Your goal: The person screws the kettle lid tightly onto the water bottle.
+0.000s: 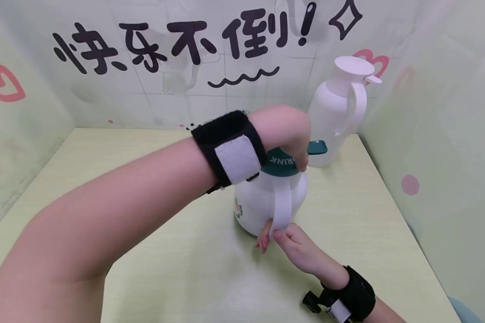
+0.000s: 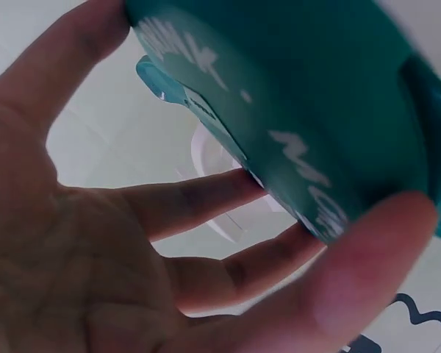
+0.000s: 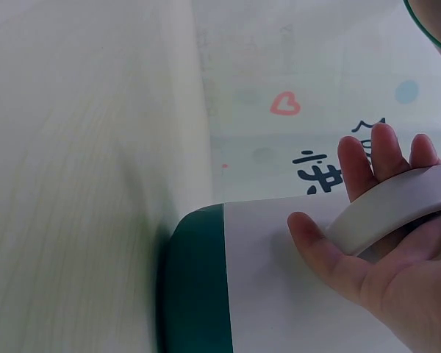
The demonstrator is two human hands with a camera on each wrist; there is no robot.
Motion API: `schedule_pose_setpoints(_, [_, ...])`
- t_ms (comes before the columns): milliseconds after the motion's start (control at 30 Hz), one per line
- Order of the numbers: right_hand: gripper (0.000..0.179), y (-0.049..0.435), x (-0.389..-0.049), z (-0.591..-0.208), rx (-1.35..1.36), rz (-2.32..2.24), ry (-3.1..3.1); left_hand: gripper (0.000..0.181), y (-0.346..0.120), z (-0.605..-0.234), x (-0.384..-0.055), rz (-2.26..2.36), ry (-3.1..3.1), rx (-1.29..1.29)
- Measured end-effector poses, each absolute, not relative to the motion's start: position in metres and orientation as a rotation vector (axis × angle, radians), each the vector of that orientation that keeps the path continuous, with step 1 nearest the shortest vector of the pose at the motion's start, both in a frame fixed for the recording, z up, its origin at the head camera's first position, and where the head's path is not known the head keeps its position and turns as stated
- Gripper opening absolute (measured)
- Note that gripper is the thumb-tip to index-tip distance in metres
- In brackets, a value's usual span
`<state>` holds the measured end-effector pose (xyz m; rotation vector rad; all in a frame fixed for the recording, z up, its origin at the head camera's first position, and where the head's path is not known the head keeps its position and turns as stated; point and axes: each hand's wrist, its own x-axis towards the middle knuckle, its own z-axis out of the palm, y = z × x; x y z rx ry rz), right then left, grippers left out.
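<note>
A white thermos jug [image 1: 253,195] with a dark green lid [image 1: 280,167] stands upright on the table. From above, my left hand [image 1: 284,128] grips that lid. The left wrist view shows thumb and fingers spread around the rim of the green lid [image 2: 279,95], which has white lettering. Low on the jug, my right hand [image 1: 301,249] holds the white handle [image 1: 282,204]. Its fingers pass through the loop, with the thumb on the other side, as the right wrist view shows at the handle [image 3: 397,206]. A green base band [image 3: 198,279] circles the jug's bottom.
Behind and to the right stands a second, pale thermos jug [image 1: 327,107] with a lid and handle. The light wooden table [image 1: 165,269] ends at a printed curtain [image 1: 105,94] at the back, and more curtain hangs on both sides.
</note>
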<state>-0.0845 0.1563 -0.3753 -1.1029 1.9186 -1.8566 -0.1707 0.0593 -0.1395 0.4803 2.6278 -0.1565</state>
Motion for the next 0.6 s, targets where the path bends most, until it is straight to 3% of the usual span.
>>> schedule_pose_setpoints(167, [0.048, 0.1557, -0.0837, -0.3741, -1.067, -1.851, 1.927, 0.056, 0.0613, -0.1399, -0.1721, -0.210, 2.606, 0.490])
schedule_pose_setpoints(600, [0.048, 0.1554, -0.0833, -0.3729, -1.091, -1.840, 1.937, 0.047, 0.0513, -0.1358, -0.1680, -0.220, 2.624, 0.645])
